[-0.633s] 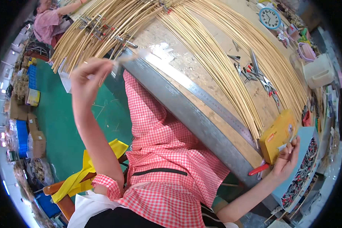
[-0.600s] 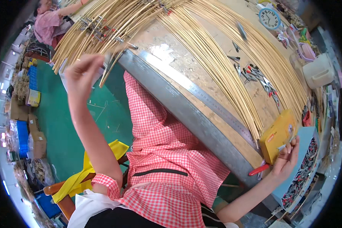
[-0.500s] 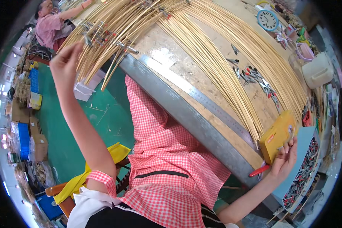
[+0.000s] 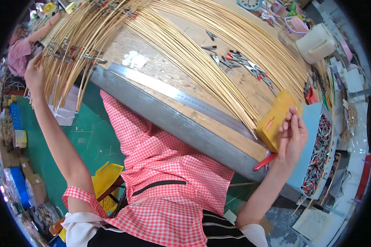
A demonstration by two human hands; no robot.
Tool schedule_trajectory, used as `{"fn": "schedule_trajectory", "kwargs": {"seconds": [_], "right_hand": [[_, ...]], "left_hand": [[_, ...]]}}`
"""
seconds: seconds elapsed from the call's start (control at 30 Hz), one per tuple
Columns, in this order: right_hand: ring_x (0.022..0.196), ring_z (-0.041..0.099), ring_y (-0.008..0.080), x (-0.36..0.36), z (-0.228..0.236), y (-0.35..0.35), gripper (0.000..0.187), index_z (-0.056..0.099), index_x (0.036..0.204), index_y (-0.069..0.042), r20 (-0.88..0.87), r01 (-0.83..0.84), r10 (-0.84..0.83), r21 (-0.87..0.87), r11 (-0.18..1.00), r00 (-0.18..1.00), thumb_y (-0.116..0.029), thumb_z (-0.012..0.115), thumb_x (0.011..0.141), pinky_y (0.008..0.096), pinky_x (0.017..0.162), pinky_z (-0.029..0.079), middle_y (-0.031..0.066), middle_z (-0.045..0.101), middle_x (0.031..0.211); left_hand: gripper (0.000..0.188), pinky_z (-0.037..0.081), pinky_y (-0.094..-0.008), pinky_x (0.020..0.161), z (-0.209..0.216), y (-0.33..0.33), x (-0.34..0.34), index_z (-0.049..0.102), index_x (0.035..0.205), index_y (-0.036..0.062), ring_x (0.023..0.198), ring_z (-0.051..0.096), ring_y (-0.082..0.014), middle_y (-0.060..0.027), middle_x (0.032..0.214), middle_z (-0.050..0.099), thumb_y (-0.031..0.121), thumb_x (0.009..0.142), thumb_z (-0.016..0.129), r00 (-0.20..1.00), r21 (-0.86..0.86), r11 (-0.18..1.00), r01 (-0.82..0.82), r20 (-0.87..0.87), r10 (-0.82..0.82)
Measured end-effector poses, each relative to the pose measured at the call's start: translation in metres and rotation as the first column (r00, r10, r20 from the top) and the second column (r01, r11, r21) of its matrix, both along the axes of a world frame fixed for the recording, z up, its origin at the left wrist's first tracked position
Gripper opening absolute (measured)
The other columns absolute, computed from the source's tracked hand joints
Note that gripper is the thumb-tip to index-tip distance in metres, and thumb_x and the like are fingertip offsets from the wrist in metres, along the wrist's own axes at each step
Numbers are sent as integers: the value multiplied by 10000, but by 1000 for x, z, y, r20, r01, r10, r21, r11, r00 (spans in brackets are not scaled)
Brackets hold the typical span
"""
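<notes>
My left hand (image 4: pixel 35 76) is raised at the outer edge of a bundle of thin bamboo strips (image 4: pixel 64 74), its fingers bent together. Whether a strip lies in them is hard to see. Metal spring clips (image 4: pixel 90 57), some with red tips, grip this bundle near its ends. My right hand (image 4: pixel 293 138) is at the right end of the workbench, over the front of a yellow box (image 4: pixel 272 123). Its fingers are curled toward the thumb, and anything between them is too small to make out. Just left of that wrist lies a red-handled tool (image 4: pixel 264 162).
A steel ruler (image 4: pixel 173 92) lies along the bench's grey metal edge (image 4: pixel 173 123). Loose clips (image 4: pixel 239 61) lie between more strips (image 4: pixel 193 61). A blue box of clips (image 4: pixel 313 160) stands right; a white jug (image 4: pixel 317 43) is behind. Another person (image 4: pixel 20 55) works at far left.
My view has shifted, so the bench sits farther left and higher. My left hand has come against the outer edge of the clipped strips. My right hand has risen along the yellow box.
</notes>
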State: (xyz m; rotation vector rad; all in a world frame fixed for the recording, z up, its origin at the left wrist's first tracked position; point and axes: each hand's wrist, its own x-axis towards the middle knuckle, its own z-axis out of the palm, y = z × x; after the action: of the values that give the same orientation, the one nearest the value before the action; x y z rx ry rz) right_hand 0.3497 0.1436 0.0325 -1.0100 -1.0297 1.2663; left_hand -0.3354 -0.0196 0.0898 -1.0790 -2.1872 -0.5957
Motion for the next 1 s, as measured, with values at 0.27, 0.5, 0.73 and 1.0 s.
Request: {"fn": "schedule_trajectory", "kwargs": {"seconds": [0.27,0.5,0.73,1.0], "right_hand": [[767,607,225,-36,-3,104,175,665,977,5,870,-236,-211,341,910,445,-107,577,875,344,673,490,127,633,845],[893,591,352,-36,-27,165,109,635,859,-17,958,-415,-285,244,876,-39,-109,597,815,436,768,458,175,621,910],[860,604,344,-28,-22,165,111,639,878,-22,930,-378,-365,356,855,51,-98,616,801,427,747,467,167,638,884],[767,624,346,-30,7,140,123,649,896,-18,864,-309,-497,495,812,76,-112,582,854,421,700,473,165,652,824]], "left_hand": [[215,448,-294,883,12,-3,141,660,1098,50,1006,623,-192,-88,1072,664,123,922,559,959,63,957,283,10,-284],[190,459,-292,828,0,-1,216,662,1056,17,943,617,-190,-97,1003,652,67,886,593,908,68,928,366,194,-372],[202,463,-311,785,-24,-11,235,663,1031,40,887,616,-229,-91,960,636,-3,840,609,854,94,900,425,288,-433],[228,473,-296,731,-18,-2,260,663,1025,34,865,619,-219,-86,944,639,-38,815,612,818,78,877,474,329,-471]]}}
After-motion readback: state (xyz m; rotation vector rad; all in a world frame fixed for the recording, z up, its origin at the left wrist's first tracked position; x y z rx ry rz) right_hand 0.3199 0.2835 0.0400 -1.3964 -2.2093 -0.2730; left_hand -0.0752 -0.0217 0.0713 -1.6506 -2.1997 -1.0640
